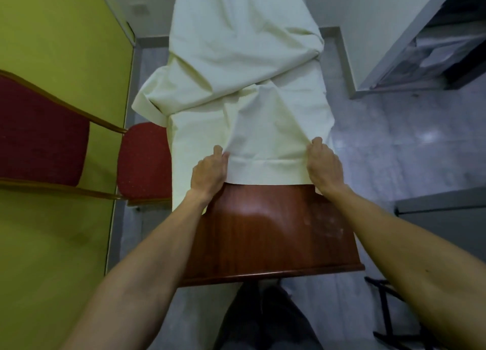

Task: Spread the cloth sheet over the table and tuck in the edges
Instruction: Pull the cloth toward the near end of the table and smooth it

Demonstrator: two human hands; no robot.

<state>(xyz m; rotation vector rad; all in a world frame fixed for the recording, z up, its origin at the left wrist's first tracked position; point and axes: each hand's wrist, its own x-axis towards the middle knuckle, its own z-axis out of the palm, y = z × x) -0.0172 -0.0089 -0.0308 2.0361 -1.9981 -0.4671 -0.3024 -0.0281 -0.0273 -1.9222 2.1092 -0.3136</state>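
fingers (218, 150) of the left hand (209, 171) and the right hand (324, 165) curl onto the near hem of the cream cloth sheet (244, 73), gripping it mid-frame. the sheet lies rumpled along the brown table (271, 231) toward the top of the frame, beside a red chair (143, 163) at left.
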